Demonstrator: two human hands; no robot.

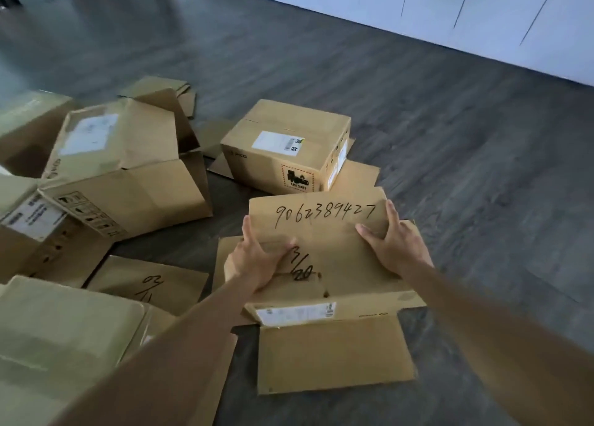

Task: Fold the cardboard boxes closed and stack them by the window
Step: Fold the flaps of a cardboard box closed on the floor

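Cardboard box (334, 284) sits on the dark wood-look floor (450, 136), low and centre in the view, directly under both hands. It is plain brown, with a long number handwritten in black marker on its far flap (321, 213) and "3/20" scrawled on the top panel; a white label runs along its near edge, and the near flap (334, 355) hangs open toward the camera. The left hand (257, 261) presses down on the top with fingers spread and lightly bent, thumb across the panel. The right hand (392, 242) grips the far flap's right edge, fingers curled over it.

Just beyond stands a closed box (286, 145) bearing a shipping label and a hazard sticker. To the left lies a tipped open box (122, 168) with splayed flaps, and more boxes (48, 329) crowd the left edge, cut off by the frame. Flattened cardboard (180, 94) lies farther back. Small print on the labels is unreadable.
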